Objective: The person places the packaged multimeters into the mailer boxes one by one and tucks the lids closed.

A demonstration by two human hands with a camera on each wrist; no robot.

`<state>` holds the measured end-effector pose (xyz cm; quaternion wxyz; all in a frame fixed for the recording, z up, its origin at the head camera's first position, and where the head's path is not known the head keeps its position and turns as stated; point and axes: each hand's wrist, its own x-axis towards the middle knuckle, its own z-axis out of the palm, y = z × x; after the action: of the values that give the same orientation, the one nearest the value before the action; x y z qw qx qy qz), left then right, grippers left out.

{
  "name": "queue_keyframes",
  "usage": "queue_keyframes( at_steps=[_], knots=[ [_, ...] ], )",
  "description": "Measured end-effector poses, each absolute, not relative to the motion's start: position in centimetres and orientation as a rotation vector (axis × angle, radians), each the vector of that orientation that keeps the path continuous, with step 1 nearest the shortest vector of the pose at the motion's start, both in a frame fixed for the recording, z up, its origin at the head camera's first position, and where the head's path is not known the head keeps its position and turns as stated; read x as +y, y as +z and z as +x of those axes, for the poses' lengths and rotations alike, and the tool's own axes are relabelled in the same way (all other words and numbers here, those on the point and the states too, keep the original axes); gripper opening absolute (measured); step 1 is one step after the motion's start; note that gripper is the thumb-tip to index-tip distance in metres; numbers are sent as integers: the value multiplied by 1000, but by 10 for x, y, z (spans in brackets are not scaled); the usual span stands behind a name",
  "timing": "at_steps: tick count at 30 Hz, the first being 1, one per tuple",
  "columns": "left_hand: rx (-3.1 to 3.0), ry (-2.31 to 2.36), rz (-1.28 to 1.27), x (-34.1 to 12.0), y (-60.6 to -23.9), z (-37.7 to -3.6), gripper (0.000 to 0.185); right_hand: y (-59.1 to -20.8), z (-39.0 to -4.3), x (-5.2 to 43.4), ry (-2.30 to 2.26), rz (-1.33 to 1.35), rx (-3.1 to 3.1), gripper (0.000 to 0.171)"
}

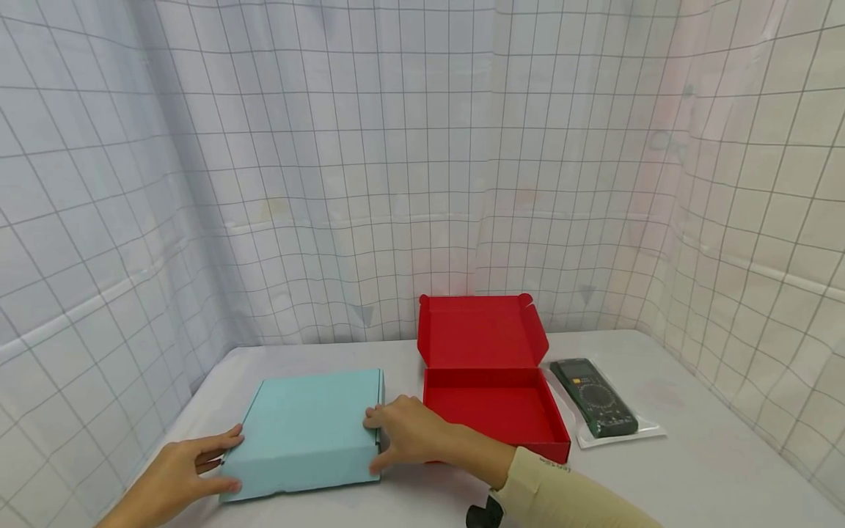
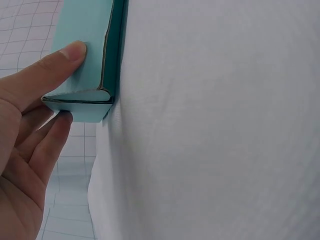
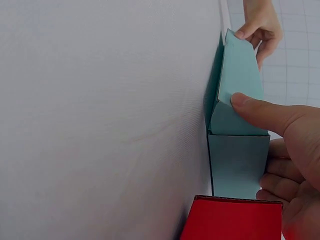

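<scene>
A flat light-blue cardboard box [image 1: 310,431] lies closed on the white table [image 1: 700,469], near the front left. My left hand [image 1: 227,462] pinches its front left corner, thumb on one face and fingers on the adjoining side; the left wrist view shows the box corner [image 2: 82,100] between thumb and forefinger of the left hand [image 2: 67,85]. My right hand [image 1: 378,440] grips the front right corner, thumb laid on the box [image 3: 240,75] and the other fingers curled at its side, as the right wrist view of the right hand [image 3: 250,147] shows. The left hand [image 3: 257,30] appears at the box's far end there.
A red box [image 1: 495,403] stands open, lid upright, just right of the blue one and close to my right forearm. Beside it lies a dark green multimeter [image 1: 594,396] in a clear bag. Gridded white curtains close in the table on three sides.
</scene>
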<state>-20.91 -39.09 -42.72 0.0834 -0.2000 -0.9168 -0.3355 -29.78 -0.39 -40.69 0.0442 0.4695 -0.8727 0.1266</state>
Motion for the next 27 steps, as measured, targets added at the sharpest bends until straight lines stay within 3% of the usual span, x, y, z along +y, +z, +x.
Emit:
queue_keyframes(
  at_steps=[27],
  knots=[
    [-2787, -892, -612, -387, -418, -216, 72, -410, -296, -7, 397, 1385, -2634, 62]
  ],
)
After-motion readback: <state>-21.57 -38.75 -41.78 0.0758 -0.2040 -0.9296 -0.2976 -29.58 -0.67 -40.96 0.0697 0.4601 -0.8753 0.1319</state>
